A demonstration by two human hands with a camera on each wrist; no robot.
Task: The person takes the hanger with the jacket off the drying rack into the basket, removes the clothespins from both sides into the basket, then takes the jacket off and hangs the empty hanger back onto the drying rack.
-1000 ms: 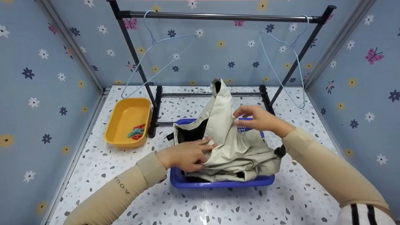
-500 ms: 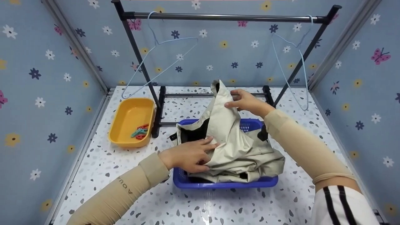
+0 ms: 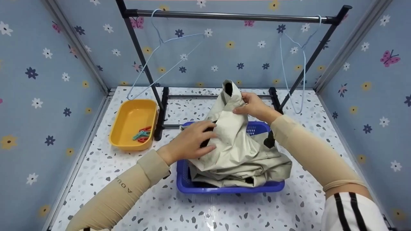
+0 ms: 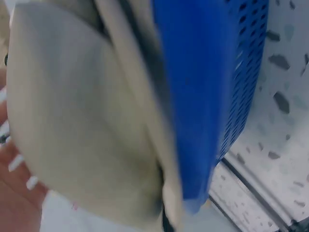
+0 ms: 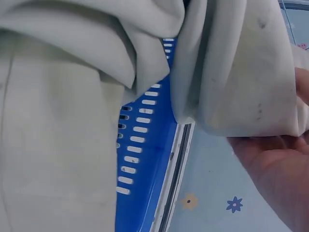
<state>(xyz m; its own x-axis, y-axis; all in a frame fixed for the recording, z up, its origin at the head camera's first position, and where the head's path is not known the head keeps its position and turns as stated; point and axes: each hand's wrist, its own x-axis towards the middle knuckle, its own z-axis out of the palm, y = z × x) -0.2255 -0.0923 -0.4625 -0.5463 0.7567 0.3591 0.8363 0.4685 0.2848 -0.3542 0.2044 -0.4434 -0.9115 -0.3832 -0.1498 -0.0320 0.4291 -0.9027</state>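
A cream garment (image 3: 232, 144) with black inside lies heaped in a blue basket (image 3: 229, 190), one tube-like part standing up with its dark open end (image 3: 228, 88) at the top. My right hand (image 3: 255, 105) pinches the side of that upright part between thumb and fingers; the right wrist view shows the hand (image 5: 277, 166) against the hanging fold. My left hand (image 3: 189, 140) is over the garment's left side, fingers spread and lightly bent across the black opening. In the left wrist view, blurred cloth (image 4: 82, 116) hides much of the left hand (image 4: 21, 193).
A black clothes rack (image 3: 231, 16) stands behind the basket, with a blue wire hanger (image 3: 160, 43) at its left and another hanger (image 3: 303, 48) at its right. To the left, a yellow tub (image 3: 128, 118) contains red and green clothespins (image 3: 143, 134). Patterned walls enclose the speckled floor (image 3: 154, 205).
My right hand has come in from the right and taken hold of the upright part, which has shifted slightly right. My left hand has lifted and moved up from the garment's front.
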